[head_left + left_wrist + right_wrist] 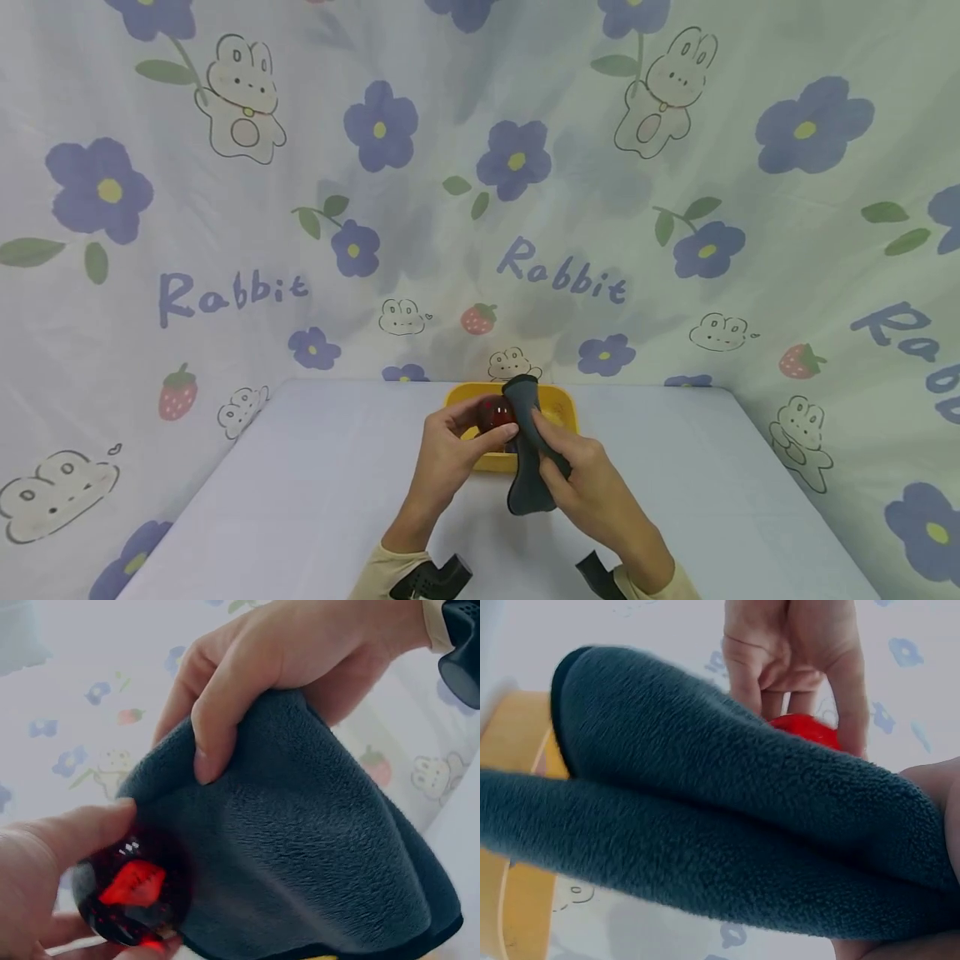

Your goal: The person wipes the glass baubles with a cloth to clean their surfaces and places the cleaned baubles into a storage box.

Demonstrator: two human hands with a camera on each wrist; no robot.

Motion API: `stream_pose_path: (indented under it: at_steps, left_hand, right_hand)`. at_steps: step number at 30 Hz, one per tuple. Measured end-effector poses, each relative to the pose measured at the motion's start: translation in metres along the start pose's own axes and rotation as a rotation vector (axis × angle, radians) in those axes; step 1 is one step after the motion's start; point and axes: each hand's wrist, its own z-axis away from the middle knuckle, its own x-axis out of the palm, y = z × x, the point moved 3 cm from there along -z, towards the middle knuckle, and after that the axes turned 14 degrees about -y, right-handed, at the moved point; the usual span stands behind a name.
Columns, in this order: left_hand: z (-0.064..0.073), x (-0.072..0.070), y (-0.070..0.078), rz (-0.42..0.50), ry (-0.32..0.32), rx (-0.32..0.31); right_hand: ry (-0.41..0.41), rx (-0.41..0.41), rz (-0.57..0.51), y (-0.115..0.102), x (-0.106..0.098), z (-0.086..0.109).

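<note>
A shiny, see-through dark red ball [495, 412] [133, 892] is held between the thumb and fingers of my left hand [445, 454]. My right hand [592, 483] pinches a folded grey-blue plush cloth [531, 475] [315, 847] with a black edge, its loose end hanging down. In the left wrist view the cloth lies against the ball's side, and the thumb of the right hand [277, 656] presses on its fabric. Most of the ball is hidden behind the cloth in the right wrist view, where only a bright red part shows beside the left hand [795, 652].
A yellow plastic basket [491, 464] stands on the white table [337, 483] just beyond both hands; its contents are mostly hidden. Behind the table hangs a pale curtain [442, 250] printed with rabbits, flowers and strawberries. Each wrist carries a black camera mount [435, 579].
</note>
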Motion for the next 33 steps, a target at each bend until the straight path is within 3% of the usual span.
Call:
stream_pose_path:
  at_steps: [6,15,23,33]
  left_hand:
    - [-0.0001,0.0014,-0.0015,-0.010,-0.009,-0.044]
    - [0.0003,-0.0005,-0.0016,-0.070,-0.075,-0.090]
    - [-0.0004,0.0011,-0.0016,-0.177,-0.129,-0.062]
    - [0.0033,0.0011,0.0019,-0.226,-0.215,-0.029]
  right_hand:
    - [0.017,-0.002,0.039,-0.0019,-0.0006,0.0009]
    - [0.037,-0.051,0.069,-0.0038,0.0005,-0.0004]
    - [0.063,-0.105,0.125,-0.0001,0.0033,-0.0002]
    - [0.078,-0.135,0.185,0.0000,0.0008,-0.0016]
